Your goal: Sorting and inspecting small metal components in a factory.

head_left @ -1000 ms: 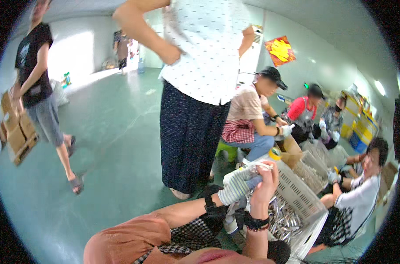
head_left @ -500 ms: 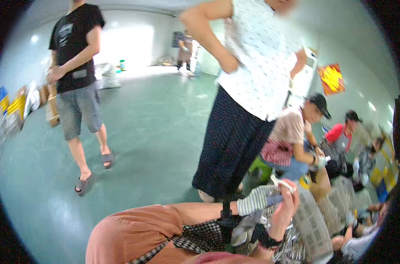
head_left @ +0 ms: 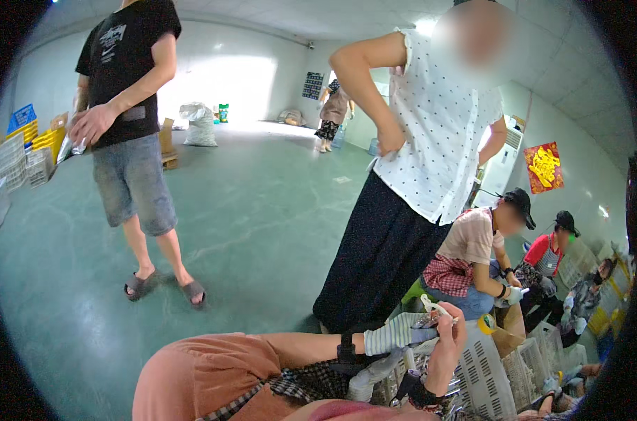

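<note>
My left hand (head_left: 391, 336), in a striped knitted glove, is closed around something small and shiny, mostly hidden by its fingers. Right beside it, my bare right hand (head_left: 447, 342) is raised, with its fingers pinched on a thin white looped strip (head_left: 430, 304). The strip's exact kind cannot be made out. Both hands are close together over a white slotted crate (head_left: 484, 368) and several silvery pieces (head_left: 457, 390), partly hidden behind my right wrist.
A person in a white dotted shirt (head_left: 437, 140) stands just beyond my hands. Another, in a black T-shirt (head_left: 125, 77), stands at left. Seated co-workers (head_left: 472, 245) line the right side by more crates (head_left: 527, 361). A yellow tape roll (head_left: 486, 323) is near my right hand.
The view has shifted, so the room and people sit differently in the picture. The person in black has changed stance. My hands stay close together, still with the white strip in my right fingers.
</note>
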`<state>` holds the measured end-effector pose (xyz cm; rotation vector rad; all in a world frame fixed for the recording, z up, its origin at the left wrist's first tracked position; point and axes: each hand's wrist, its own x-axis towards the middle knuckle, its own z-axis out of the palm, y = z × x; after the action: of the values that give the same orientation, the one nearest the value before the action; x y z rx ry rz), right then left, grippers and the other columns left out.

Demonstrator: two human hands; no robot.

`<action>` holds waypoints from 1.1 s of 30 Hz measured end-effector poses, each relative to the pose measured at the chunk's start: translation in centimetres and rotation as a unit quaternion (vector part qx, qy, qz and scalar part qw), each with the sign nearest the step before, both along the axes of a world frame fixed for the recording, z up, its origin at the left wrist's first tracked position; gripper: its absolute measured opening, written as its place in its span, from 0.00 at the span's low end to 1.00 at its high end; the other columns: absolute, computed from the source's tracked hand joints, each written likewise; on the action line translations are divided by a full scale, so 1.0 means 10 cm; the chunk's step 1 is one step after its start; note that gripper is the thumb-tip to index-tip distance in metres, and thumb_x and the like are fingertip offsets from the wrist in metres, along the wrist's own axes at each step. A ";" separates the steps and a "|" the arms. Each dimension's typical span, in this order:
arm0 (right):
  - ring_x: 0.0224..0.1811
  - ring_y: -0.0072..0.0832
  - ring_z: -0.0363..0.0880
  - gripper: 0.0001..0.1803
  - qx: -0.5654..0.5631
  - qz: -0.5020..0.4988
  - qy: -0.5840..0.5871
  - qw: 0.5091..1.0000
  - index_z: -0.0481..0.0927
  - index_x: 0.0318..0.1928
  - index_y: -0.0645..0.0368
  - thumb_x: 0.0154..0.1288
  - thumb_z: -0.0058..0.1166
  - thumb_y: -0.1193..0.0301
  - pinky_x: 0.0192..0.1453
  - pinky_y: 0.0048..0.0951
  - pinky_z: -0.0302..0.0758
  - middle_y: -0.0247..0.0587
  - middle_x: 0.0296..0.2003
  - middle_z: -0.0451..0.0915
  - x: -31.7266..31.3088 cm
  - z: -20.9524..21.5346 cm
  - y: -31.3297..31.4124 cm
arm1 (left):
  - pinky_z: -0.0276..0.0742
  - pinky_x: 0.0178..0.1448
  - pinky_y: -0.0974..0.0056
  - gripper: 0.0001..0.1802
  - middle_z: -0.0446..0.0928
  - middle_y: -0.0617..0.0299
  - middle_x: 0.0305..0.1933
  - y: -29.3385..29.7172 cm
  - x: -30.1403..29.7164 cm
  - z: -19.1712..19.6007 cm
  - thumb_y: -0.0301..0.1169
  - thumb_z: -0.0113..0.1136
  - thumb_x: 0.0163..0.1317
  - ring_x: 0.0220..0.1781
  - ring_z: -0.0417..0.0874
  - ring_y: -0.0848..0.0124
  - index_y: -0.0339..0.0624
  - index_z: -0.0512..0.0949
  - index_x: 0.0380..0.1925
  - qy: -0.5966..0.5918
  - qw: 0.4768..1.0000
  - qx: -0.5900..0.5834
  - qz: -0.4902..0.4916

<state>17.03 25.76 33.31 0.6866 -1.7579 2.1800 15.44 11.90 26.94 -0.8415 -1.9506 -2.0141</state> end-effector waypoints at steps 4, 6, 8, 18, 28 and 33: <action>0.37 0.16 0.76 0.10 0.076 -0.090 0.020 0.993 0.86 0.41 0.65 0.71 0.60 0.69 0.45 0.21 0.73 0.30 0.34 0.84 -0.06 0.03 -0.04 | 0.78 0.57 0.65 0.18 0.85 0.59 0.49 -0.05 -0.04 0.05 0.37 0.62 0.72 0.50 0.80 0.75 0.36 0.80 0.54 0.022 0.997 -0.068 0.013; 0.34 0.15 0.76 0.10 0.089 -0.102 0.026 0.990 0.87 0.40 0.64 0.69 0.62 0.68 0.41 0.22 0.73 0.30 0.30 0.84 -0.07 0.05 -0.16 | 0.75 0.39 0.62 0.18 0.78 0.64 0.30 -0.11 -0.12 -0.10 0.44 0.65 0.69 0.32 0.74 0.74 0.37 0.81 0.41 0.000 0.994 -0.043 0.097; 0.34 0.14 0.79 0.10 0.078 -0.095 0.027 0.992 0.87 0.42 0.63 0.69 0.63 0.68 0.40 0.22 0.75 0.31 0.31 0.86 0.01 0.12 -0.23 | 0.72 0.34 0.66 0.17 0.76 0.70 0.27 -0.12 -0.11 -0.05 0.43 0.68 0.67 0.29 0.71 0.78 0.39 0.79 0.38 -0.045 0.995 0.014 0.082; 0.40 0.27 0.85 0.09 0.092 -0.157 0.054 0.982 0.89 0.42 0.61 0.64 0.66 0.71 0.47 0.29 0.79 0.40 0.39 0.88 0.14 0.14 -0.13 | 0.76 0.54 0.65 0.20 0.74 0.63 0.60 -0.22 0.03 -0.30 0.35 0.51 0.77 0.54 0.77 0.74 0.44 0.71 0.66 0.068 0.995 -0.078 0.005; 0.35 0.17 0.81 0.11 0.020 -0.118 0.032 0.992 0.89 0.44 0.62 0.63 0.68 0.71 0.40 0.23 0.78 0.36 0.35 0.88 -0.04 0.12 -0.25 | 0.68 0.75 0.60 0.26 0.68 0.58 0.71 -0.51 -0.37 -0.76 0.38 0.47 0.78 0.71 0.70 0.65 0.41 0.64 0.72 -0.067 0.987 -0.016 -0.145; 0.36 0.15 0.81 0.11 0.016 -0.113 0.024 0.993 0.89 0.45 0.63 0.64 0.68 0.72 0.40 0.22 0.78 0.34 0.35 0.87 -0.02 0.02 -0.26 | 0.68 0.76 0.59 0.27 0.67 0.58 0.72 -0.47 -0.41 -0.89 0.40 0.48 0.78 0.72 0.69 0.65 0.42 0.64 0.71 -0.032 0.990 0.000 -0.138</action>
<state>16.88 23.18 33.52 0.5145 -1.7566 1.9725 11.30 7.24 18.02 -1.1141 -1.9587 -2.2157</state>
